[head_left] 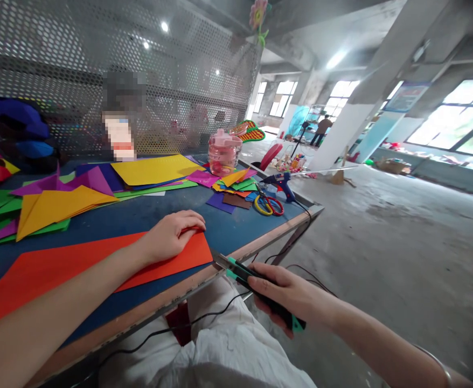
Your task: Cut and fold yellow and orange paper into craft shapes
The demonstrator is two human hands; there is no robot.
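Note:
An orange sheet [70,261] lies along the front of the blue table [172,202]. My left hand [174,234] rests on its right part, fingers curled together and pressed on the sheet near its upper edge. My right hand [275,291] is wrapped round a black and green cutter [261,288], just off the table's front edge. The cutter's metal tip points left and meets the right end of the orange sheet; whether it touches the sheet is hard to tell.
Folded yellow, purple and green sheets [58,207] lie at the left. Behind are a yellow sheet [151,170] and a pink jug [223,153]. Scissors [268,205] and a blue glue gun [283,186] lie by the right edge. A black cable [155,333] crosses my lap.

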